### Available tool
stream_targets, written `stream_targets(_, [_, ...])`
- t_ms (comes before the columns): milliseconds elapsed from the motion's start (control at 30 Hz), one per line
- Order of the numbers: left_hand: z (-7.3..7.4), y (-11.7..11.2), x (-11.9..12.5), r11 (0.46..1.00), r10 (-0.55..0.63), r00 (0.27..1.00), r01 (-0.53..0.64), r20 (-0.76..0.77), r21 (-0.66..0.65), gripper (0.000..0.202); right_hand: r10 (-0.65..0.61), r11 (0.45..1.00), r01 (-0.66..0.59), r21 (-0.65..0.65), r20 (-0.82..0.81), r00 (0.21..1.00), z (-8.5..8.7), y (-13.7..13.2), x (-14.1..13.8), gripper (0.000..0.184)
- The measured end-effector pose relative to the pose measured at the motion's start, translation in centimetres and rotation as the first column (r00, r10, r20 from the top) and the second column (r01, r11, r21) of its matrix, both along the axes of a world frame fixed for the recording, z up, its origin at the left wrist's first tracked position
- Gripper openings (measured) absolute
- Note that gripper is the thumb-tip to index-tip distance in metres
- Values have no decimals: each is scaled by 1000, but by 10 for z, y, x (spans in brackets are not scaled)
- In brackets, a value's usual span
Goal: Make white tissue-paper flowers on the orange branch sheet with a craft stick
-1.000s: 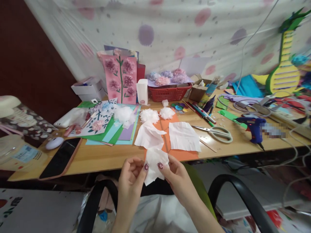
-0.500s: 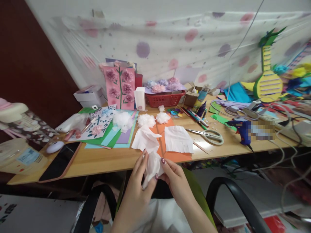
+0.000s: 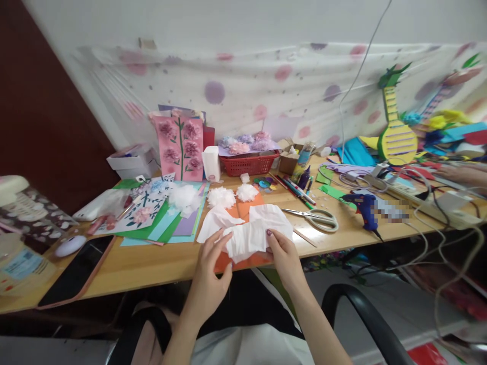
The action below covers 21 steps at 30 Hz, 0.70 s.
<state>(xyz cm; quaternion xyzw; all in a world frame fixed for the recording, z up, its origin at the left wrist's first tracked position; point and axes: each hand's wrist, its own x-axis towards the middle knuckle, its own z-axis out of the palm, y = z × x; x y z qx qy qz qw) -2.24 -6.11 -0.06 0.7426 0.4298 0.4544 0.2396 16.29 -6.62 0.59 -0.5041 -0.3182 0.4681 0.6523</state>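
Observation:
Both of my hands hold one crumpled sheet of white tissue paper (image 3: 246,239) over the near edge of the wooden table (image 3: 160,261). My left hand (image 3: 210,266) pinches its left end and my right hand (image 3: 280,252) pinches its right end, stretching it between them. Under it lies an orange card (image 3: 254,203) with two more white tissue sheets (image 3: 213,223) on it. Two finished white tissue flowers (image 3: 220,196) sit just behind the card.
Scissors (image 3: 315,218) and a blue glue gun (image 3: 363,205) lie to the right among cables. Coloured paper sheets (image 3: 167,223), a phone (image 3: 74,274), a red basket (image 3: 247,163) and a pink flower card (image 3: 181,147) stand left and behind. Black chair arms (image 3: 361,314) flank my lap.
My hands rose from below the table edge to above the orange card, and the tissue went from a bunched wad to a sheet spread between them. The view swung right.

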Motion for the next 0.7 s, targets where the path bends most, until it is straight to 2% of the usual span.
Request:
stream_targets(67, [3, 10, 12, 992, -39, 988, 56, -150, 113, 54, -41, 999, 41, -21, 10, 999, 1, 7, 9, 46])
stream_targets(133, [2, 24, 24, 982, -77, 968, 115, -240, 148, 50, -21, 1000, 22, -16, 74, 997, 1, 10, 21, 47])
stream_targets(233, [0, 47, 34, 972, -124, 939, 180, -320, 153, 46, 47, 996, -71, 57, 347, 937, 2, 8, 43, 43])
stream_targets(300, [0, 60, 34, 965, -99, 932, 176, -349, 196, 46, 50, 987, -131, 89, 612, 789, 3, 6, 56, 54])
stream_targets(367, [1, 69, 31, 957, -22, 919, 133, -393, 258, 44, 78, 979, -196, 45, 814, 576, 4, 6, 64, 67])
stream_targets(433, [2, 76, 28, 946, 77, 890, 77, -449, 315, 43, 150, 966, -255, -46, 902, 404, 5, 8, 68, 67])
stream_targets(500, [2, 80, 26, 940, 133, 852, 54, -507, 338, 44, 215, 948, -297, -112, 916, 340, 6, 11, 69, 54])
stream_targets(567, [2, 83, 26, 944, 143, 833, 48, -534, 327, 43, 228, 941, -323, -99, 892, 390, 8, 15, 70, 35])
stream_targets(633, [6, 82, 27, 946, 130, 850, 49, -511, 322, 36, 214, 947, -318, -44, 826, 522, 11, 17, 71, 21])
stream_targets(700, [14, 77, 25, 926, 105, 898, 69, -427, 372, 31, 203, 963, -268, -18, 701, 684, 13, 19, 72, 22])
